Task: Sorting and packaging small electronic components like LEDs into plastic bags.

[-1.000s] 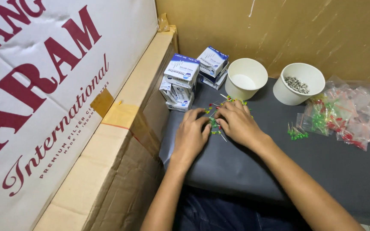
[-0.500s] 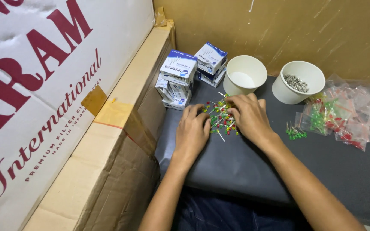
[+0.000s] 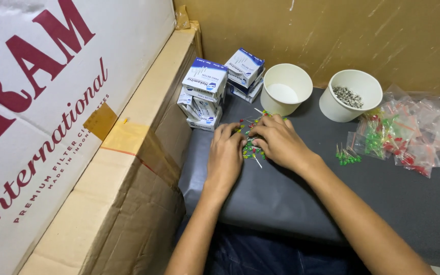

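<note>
A small heap of red, green and yellow LEDs (image 3: 250, 147) with thin wire legs lies on a dark grey mat (image 3: 291, 198). My left hand (image 3: 226, 155) rests palm down just left of the heap, fingertips touching it. My right hand (image 3: 276, 140) lies over the heap's right side, fingers curled onto the pieces. Whether either hand pinches a single piece is hidden by the fingers. Behind the heap stands an empty white paper cup (image 3: 286, 89).
A second white cup (image 3: 351, 95) holds small grey parts. Clear bags of red and green LEDs (image 3: 403, 135) lie at the right, with a loose green bunch (image 3: 347, 157) near them. Small blue and white boxes (image 3: 204, 94) are stacked at the left. A big cardboard carton (image 3: 57, 127) fills the left side.
Both hands have shifted slightly toward me and closed in around the heap. The camera view has also tilted a little.
</note>
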